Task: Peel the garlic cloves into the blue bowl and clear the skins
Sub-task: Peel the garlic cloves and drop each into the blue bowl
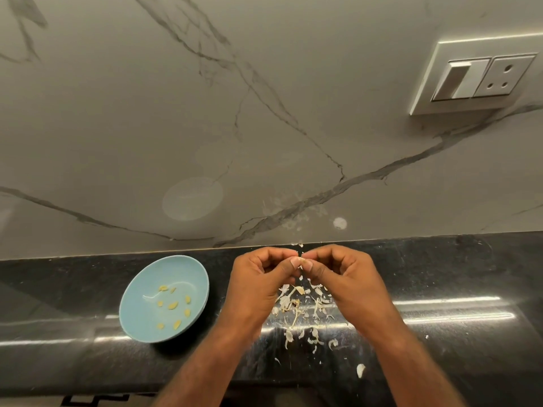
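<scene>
A light blue bowl (164,298) sits on the black counter at the left and holds several small yellowish peeled garlic cloves (173,305). To its right, my left hand (258,280) and my right hand (340,277) meet fingertip to fingertip above the counter. Together they pinch a small garlic clove (301,259), mostly hidden by the fingers. Below and between the hands lies a scatter of pale garlic skins (299,306) with a thin stem piece among them. More skin flakes (360,370) lie nearer the counter's front edge.
The black polished counter (440,277) runs the full width, backed by a grey marble-look wall (264,113). A white switch and socket plate (482,77) is mounted on the wall at the upper right. A few skin bits lie at the wall's foot.
</scene>
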{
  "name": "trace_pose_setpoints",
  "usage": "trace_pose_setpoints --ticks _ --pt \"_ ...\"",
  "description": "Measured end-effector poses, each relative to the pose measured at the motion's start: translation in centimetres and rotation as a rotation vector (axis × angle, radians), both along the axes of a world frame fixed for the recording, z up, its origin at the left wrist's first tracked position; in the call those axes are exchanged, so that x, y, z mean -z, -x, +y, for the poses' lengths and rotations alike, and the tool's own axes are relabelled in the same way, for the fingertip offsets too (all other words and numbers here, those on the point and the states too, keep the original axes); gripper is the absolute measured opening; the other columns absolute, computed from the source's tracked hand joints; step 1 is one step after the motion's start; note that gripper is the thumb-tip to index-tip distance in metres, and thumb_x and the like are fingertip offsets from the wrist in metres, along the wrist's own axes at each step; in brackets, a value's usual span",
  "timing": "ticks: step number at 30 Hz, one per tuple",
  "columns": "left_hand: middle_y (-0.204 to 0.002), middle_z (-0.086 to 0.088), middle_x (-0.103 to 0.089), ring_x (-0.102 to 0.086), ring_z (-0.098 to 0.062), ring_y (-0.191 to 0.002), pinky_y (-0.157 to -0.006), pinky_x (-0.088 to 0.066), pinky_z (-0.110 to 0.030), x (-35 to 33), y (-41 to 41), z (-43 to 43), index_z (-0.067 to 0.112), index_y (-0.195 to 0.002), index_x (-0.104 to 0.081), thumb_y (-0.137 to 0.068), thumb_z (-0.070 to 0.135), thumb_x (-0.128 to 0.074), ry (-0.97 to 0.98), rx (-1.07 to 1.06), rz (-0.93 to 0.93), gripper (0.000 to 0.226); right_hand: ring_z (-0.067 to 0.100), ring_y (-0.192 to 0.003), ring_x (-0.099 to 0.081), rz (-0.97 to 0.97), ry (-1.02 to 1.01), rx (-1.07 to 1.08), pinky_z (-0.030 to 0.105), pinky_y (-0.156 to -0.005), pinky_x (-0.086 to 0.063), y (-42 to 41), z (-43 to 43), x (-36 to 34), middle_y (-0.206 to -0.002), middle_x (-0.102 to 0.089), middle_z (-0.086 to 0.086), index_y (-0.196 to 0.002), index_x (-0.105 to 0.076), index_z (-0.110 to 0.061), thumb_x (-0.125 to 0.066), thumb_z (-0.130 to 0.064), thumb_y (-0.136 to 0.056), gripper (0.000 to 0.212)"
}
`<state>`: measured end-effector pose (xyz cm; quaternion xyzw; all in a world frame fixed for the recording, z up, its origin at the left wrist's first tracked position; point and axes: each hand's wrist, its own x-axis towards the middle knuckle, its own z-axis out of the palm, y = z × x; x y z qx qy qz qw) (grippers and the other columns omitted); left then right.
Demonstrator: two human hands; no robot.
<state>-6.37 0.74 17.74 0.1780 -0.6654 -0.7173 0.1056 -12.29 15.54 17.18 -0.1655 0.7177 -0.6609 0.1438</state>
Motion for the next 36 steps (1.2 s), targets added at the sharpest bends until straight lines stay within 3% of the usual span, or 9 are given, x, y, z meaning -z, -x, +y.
trace_pose_setpoints --ticks 3,6,13,16,20,25,32,36 --pt "-0.086 -0.012 -0.076 -0.072 -0.021 -0.079 -0.071 -0.057 -0.025 -0.2 -0.1 -0.2 0.009 -0.092 -0.077 -0.077 0.017 -0.074 -0.121 0.003 0.006 0.017 0.027 -0.087 -0.072 -0.035 0.119 0.017 0.035 -0.08 -0.059 -0.1 -0.1 0.3 -0.089 -0.076 0.007 -0.091 -0.078 -0.02 -0.076 -0.021 -0.081 0.01" --pt "-0.086 -0.015 -0.075 -0.07 -0.021 -0.078 -0.072 -0.057 -0.027 -0.4 -0.1 -0.5 0.009 -0.089 -0.078 -0.077 0.02 -0.073 -0.154 0.038 -0.013 0.017 0.021 -0.087 -0.073 -0.009 0.137 0.039 0.03 -0.077 -0.058 -0.2 -0.2 0.2 -0.089 -0.077 0.004 -0.091 -0.078 -0.022 -0.076 -0.019 -0.08 0.011" --pt "-0.078 -0.013 -0.075 -0.07 -0.02 -0.073 -0.071 -0.058 -0.028 -0.7 -0.1 -0.8 0.01 -0.088 -0.079 -0.088 0.012 -0.068 -0.004 0.084 -0.02 0.01 0.003 -0.092 -0.071 0.28 -0.075 0.047 0.016 -0.081 -0.055 -0.5 -0.1 0.0 -0.093 -0.075 -0.018 -0.1 -0.074 -0.033 -0.074 -0.012 -0.086 0.025" --pt "-0.077 -0.008 -0.076 -0.071 -0.018 -0.072 -0.07 -0.057 -0.025 -0.9 -0.1 -0.9 0.012 -0.088 -0.079 -0.09 0.012 -0.067 0.108 0.097 0.003 0.012 0.0 -0.091 -0.071 0.412 -0.128 0.062 0.016 -0.08 -0.056 -0.5 -0.1 0.2 -0.092 -0.075 -0.018 -0.104 -0.074 -0.03 -0.075 -0.011 -0.085 0.026" --pt "-0.074 -0.004 -0.075 -0.071 -0.019 -0.071 -0.069 -0.059 -0.026 -1.1 -0.2 -0.8 0.014 -0.088 -0.078 -0.091 0.014 -0.067 0.234 0.082 0.028 0.011 0.0 -0.089 -0.072 0.442 -0.132 0.094 0.019 -0.079 -0.058 -0.5 -0.3 0.3 -0.092 -0.076 -0.017 -0.104 -0.076 -0.023 -0.074 -0.007 -0.087 0.024" --pt "-0.07 0.0 -0.073 -0.068 -0.014 -0.066 -0.067 -0.057 -0.027 -0.9 -0.1 -0.5 0.018 -0.081 -0.074 -0.089 0.017 -0.069 0.306 0.043 0.037 0.009 0.004 -0.091 -0.071 0.359 -0.068 0.094 0.017 -0.079 -0.055 -1.1 -0.6 -0.2 -0.092 -0.074 -0.019 -0.095 -0.075 -0.036 -0.073 -0.009 -0.087 0.028" --pt "-0.068 -0.001 -0.067 -0.058 -0.006 -0.06 -0.06 -0.051 -0.021 -1.0 0.0 -0.2 0.013 -0.078 -0.069 -0.089 0.015 -0.069 0.318 0.048 0.033 0.011 0.014 -0.08 -0.069 -0.087 0.217 0.102 0.023 -0.069 -0.055 -1.2 -1.1 -0.3 -0.089 -0.076 0.005 -0.087 -0.08 -0.019 -0.076 -0.013 -0.078 0.011" --pt "-0.064 0.004 -0.065 -0.055 -0.003 -0.058 -0.058 -0.05 -0.019 -0.7 0.1 -0.3 0.015 -0.076 -0.068 -0.088 0.015 -0.066 0.354 0.046 0.007 0.012 0.013 -0.071 -0.062 -0.289 0.392 0.092 0.023 -0.059 -0.052 -1.2 -1.4 -0.3 -0.083 -0.072 0.006 -0.084 -0.08 -0.014 -0.074 -0.013 -0.073 0.013"
